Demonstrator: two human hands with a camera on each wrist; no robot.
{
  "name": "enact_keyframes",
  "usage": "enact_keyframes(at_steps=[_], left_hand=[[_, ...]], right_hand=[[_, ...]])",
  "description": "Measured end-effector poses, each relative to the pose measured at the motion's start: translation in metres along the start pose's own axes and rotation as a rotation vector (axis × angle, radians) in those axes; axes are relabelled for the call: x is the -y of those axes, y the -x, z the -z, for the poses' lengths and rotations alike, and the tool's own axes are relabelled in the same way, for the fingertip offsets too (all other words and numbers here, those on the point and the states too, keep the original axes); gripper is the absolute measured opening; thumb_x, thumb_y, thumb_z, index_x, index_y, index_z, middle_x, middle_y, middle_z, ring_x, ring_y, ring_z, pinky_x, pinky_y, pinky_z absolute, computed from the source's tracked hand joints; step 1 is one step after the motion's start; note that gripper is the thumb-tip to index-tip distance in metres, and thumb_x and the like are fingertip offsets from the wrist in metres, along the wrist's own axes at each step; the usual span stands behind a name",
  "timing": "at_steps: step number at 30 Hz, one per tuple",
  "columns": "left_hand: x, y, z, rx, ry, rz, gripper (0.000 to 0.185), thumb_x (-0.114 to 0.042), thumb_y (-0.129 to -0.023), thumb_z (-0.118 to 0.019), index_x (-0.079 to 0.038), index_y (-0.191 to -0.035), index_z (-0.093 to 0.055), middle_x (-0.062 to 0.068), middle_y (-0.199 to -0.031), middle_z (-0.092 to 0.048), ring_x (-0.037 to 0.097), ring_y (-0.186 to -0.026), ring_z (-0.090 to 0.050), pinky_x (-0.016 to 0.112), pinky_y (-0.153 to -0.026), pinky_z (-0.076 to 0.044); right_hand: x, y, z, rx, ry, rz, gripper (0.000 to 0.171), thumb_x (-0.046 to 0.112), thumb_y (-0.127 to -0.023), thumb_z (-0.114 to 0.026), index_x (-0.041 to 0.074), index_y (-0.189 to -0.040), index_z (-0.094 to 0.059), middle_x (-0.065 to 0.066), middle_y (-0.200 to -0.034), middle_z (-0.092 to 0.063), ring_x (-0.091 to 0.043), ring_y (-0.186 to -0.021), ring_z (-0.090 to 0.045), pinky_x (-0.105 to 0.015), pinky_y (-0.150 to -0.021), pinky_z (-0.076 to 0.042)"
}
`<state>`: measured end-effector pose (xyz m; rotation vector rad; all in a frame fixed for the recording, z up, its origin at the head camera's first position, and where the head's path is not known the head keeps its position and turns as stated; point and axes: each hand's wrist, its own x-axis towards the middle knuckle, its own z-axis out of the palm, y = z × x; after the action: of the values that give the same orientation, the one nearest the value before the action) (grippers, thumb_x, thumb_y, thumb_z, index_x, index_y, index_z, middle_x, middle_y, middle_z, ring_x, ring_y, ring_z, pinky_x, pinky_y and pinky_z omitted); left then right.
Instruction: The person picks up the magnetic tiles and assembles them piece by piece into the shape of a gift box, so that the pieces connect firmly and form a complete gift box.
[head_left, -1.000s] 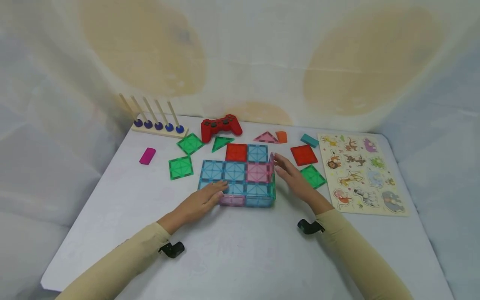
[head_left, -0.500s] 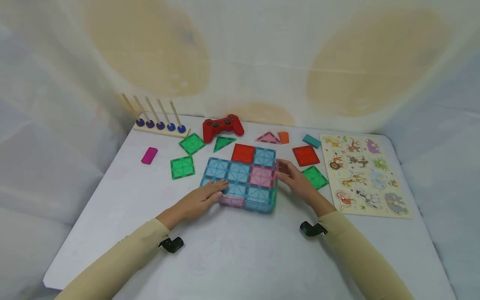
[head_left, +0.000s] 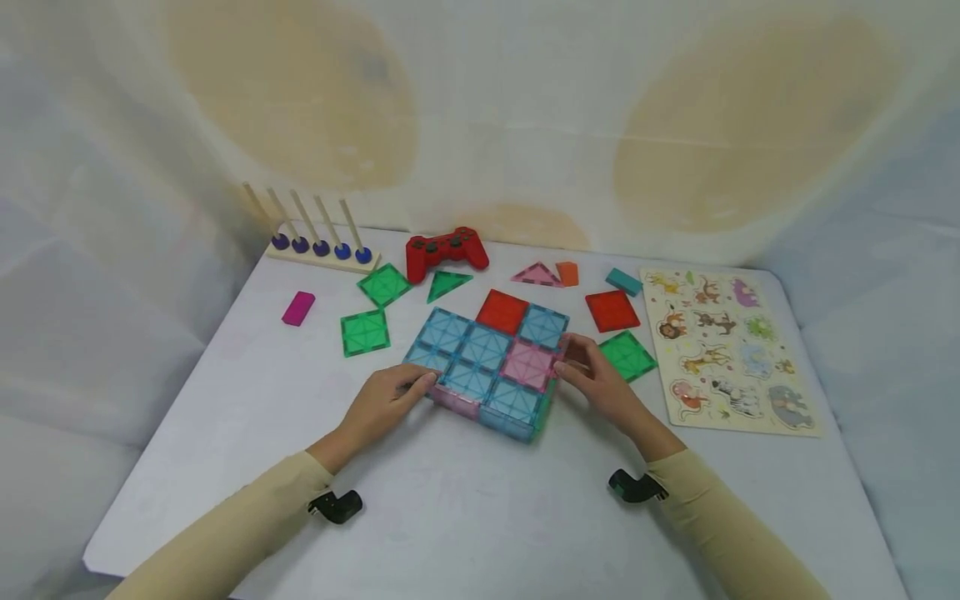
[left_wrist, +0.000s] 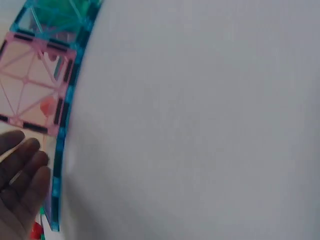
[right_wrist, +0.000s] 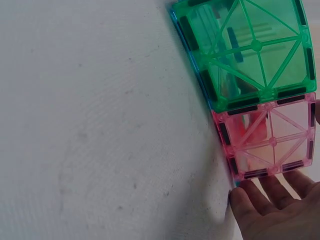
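A structure of clear magnetic tiles (head_left: 480,346), mostly blue with a red and a pink square, lies turned at an angle on the table. Low upright tiles edge its front and right sides. My left hand (head_left: 382,408) is at its front-left corner. In the left wrist view, its loosely extended fingers (left_wrist: 31,172) lie against the end of a pink front tile (left_wrist: 27,82). On the other side, my right hand (head_left: 603,387) holds the pink upright tile (right_wrist: 275,135), fingers hooked round its far edge. Beside that tile stands a green upright tile (right_wrist: 257,45). Some fingertips are hidden.
Behind are a red game controller (head_left: 446,250), a peg rack (head_left: 322,250) and a pink triangle (head_left: 538,274). Loose green tiles (head_left: 365,332) and a magenta block (head_left: 298,308) lie left. A red tile (head_left: 612,311), green tile (head_left: 627,356) and animal puzzle board (head_left: 731,350) lie right.
The tile structure has turned clockwise, its front-right corner swinging nearer. My right hand has closed in on the pink upright tile. The left hand slid from the top to the front-left corner.
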<state>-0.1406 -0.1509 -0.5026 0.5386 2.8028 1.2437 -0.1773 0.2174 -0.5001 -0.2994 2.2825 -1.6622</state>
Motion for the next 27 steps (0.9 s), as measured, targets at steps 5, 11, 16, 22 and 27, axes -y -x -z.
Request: enact_keyframes(at_steps=[5, 11, 16, 22, 27], left_hand=[[-0.013, 0.006, -0.004, -0.029, 0.148, 0.162, 0.043, -0.048, -0.101, -0.059, -0.012, -0.111, -0.080, 0.001, -0.095, -0.078, 0.011, -0.084, -0.075, 0.040, -0.084, -0.060], [-0.020, 0.006, -0.007, -0.053, 0.244, 0.258, 0.049, -0.051, -0.099, -0.062, -0.006, -0.109, -0.080, 0.007, -0.098, -0.078, 0.016, -0.084, -0.076, 0.038, -0.084, -0.061], [-0.016, 0.001, -0.006, -0.075, 0.236, 0.276, 0.049, -0.051, -0.100, -0.061, -0.006, -0.109, -0.080, 0.007, -0.100, -0.078, 0.017, -0.086, -0.076, 0.037, -0.081, -0.061], [-0.008, -0.011, -0.001, -0.111, 0.209, 0.280, 0.052, -0.054, -0.100, -0.059, -0.007, -0.108, -0.080, 0.006, -0.098, -0.078, 0.018, -0.086, -0.075, 0.039, -0.080, -0.060], [-0.003, -0.020, 0.003, -0.128, 0.206, 0.280, 0.052, -0.052, -0.101, -0.058, -0.005, -0.110, -0.079, 0.009, -0.100, -0.077, 0.021, -0.087, -0.075, 0.040, -0.080, -0.059]], right_hand=[[-0.001, 0.001, 0.001, -0.008, 0.001, 0.007, 0.064, 0.027, -0.104, -0.060, 0.005, -0.156, -0.030, -0.019, -0.155, -0.041, -0.035, -0.144, -0.038, -0.054, -0.119, -0.030], [0.000, 0.003, -0.001, -0.030, -0.017, 0.012, 0.063, 0.028, -0.104, -0.060, 0.004, -0.155, -0.032, -0.018, -0.156, -0.041, -0.034, -0.144, -0.038, -0.054, -0.118, -0.031], [0.001, 0.009, -0.007, -0.070, -0.001, -0.018, 0.065, 0.031, -0.102, -0.063, 0.005, -0.153, -0.033, -0.017, -0.153, -0.043, -0.034, -0.143, -0.040, -0.051, -0.116, -0.035], [0.004, 0.023, -0.020, -0.125, 0.037, -0.035, 0.060, 0.028, -0.101, -0.066, 0.003, -0.146, -0.035, -0.019, -0.145, -0.046, -0.035, -0.137, -0.047, -0.044, -0.108, -0.045], [0.010, 0.035, -0.031, -0.156, 0.067, -0.089, 0.058, 0.031, -0.099, -0.069, 0.005, -0.140, -0.038, -0.016, -0.137, -0.050, -0.033, -0.132, -0.051, -0.044, -0.106, -0.048]])
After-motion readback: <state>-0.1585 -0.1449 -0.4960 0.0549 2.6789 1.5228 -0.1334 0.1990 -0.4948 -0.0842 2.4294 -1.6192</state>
